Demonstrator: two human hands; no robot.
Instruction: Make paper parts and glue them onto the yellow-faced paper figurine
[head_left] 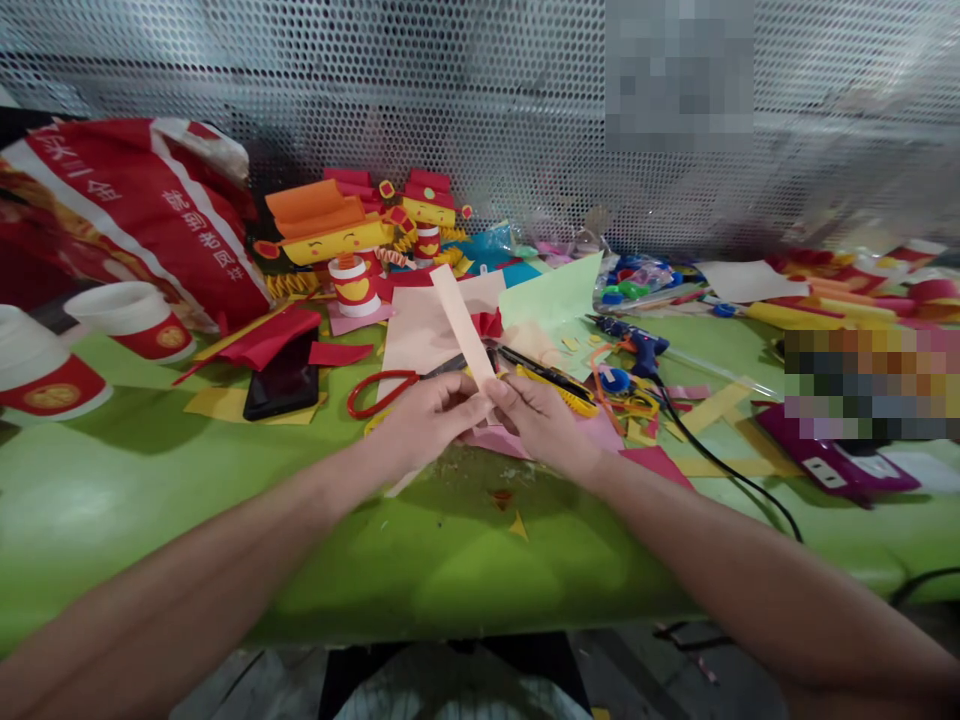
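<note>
A pale pink paper strip slants up and away from my fingers. My left hand is closed on its near end, thumb on top. My right hand pinches the same end from the other side, and the fingertips of both hands nearly meet. Under and behind them lie a pale pink sheet and a pink piece of paper. Red-handled scissors rest beside my left hand. Close to my right hand is a yellow utility knife.
A blue glue gun with a black cord lies right of centre. Paper figures stand at the back left, near a red bag. Paper cups and a black phone are at left. A purple object lies at right.
</note>
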